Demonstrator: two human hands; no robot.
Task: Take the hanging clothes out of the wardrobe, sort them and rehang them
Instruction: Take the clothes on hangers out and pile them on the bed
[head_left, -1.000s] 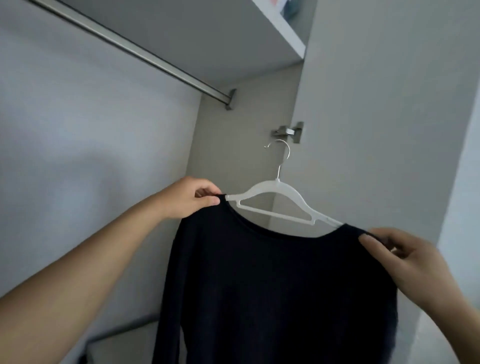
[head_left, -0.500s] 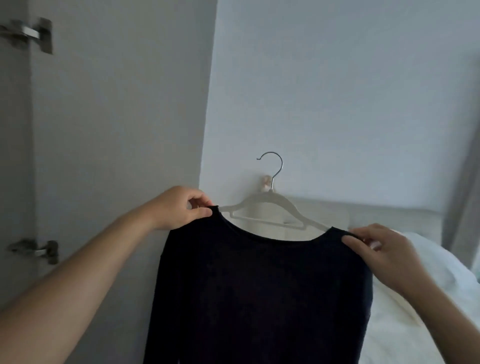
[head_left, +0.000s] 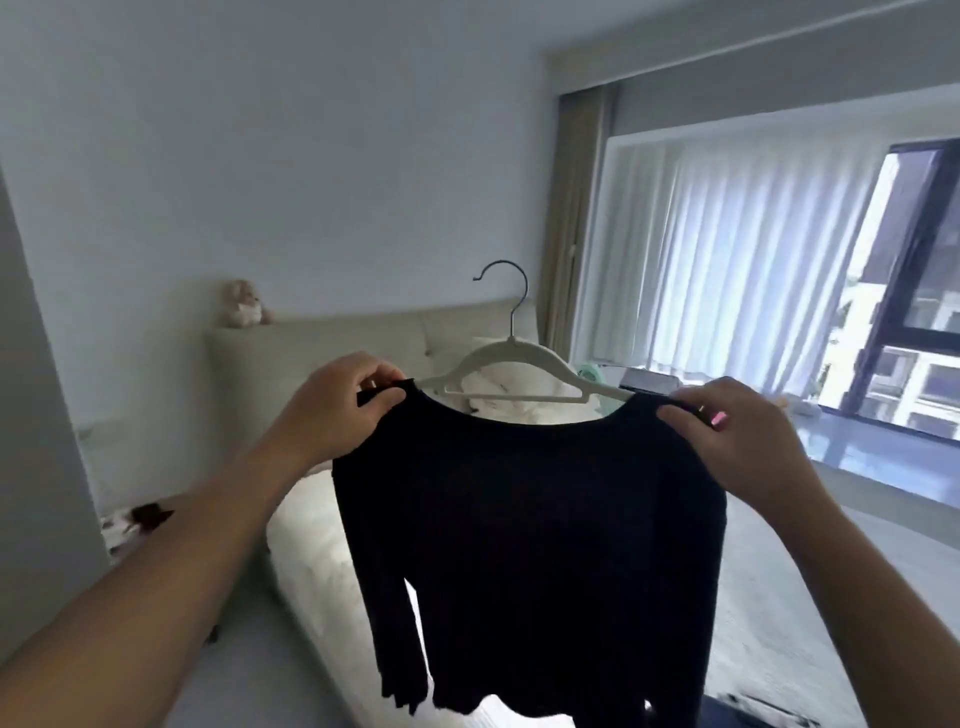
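Observation:
A black long-sleeved top (head_left: 530, 519) hangs on a white hanger (head_left: 514, 366) with a metal hook, held up in the air before me. My left hand (head_left: 337, 410) pinches the top's left shoulder together with the hanger end. At the other shoulder, my right hand (head_left: 737, 436) grips the fabric and the hanger end the same way. The top hangs straight down, one sleeve dangling on the left. The wardrobe is out of view.
Behind the top is a bed (head_left: 311, 530) with white bedding and a padded headboard (head_left: 363, 338); a soft toy (head_left: 243, 310) sits on it. White curtains (head_left: 737, 260) and a window (head_left: 935, 291) are at the right. A wardrobe door edge (head_left: 36, 415) stands at the left.
My view has swung right, from the wardrobe interior to the bedroom. Both hands have kept their grip and carried the top on its hanger out over the bed.

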